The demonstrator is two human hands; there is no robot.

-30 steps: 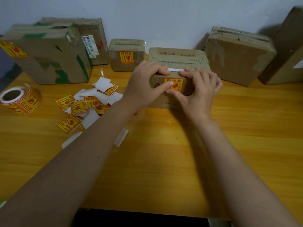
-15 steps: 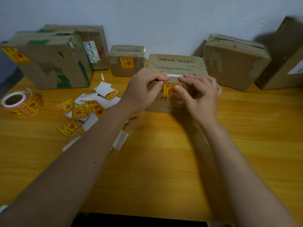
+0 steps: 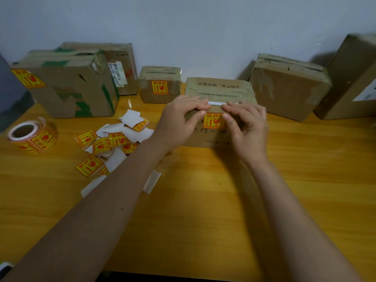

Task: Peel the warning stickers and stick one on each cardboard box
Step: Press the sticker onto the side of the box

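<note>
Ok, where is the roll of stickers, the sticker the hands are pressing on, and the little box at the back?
roll of stickers (image 3: 32, 137), head view, on its printed outer side.
sticker being pressed (image 3: 213, 121), head view, on its yellow middle.
little box (image 3: 160, 85), head view, on its front face.

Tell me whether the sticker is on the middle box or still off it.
On. The sticker lies flat on the box front, both thumbs at its edges.

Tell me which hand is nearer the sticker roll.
Left. The left hand rests on the middle box, closer to the sticker roll; the right hand is farther away.
</note>
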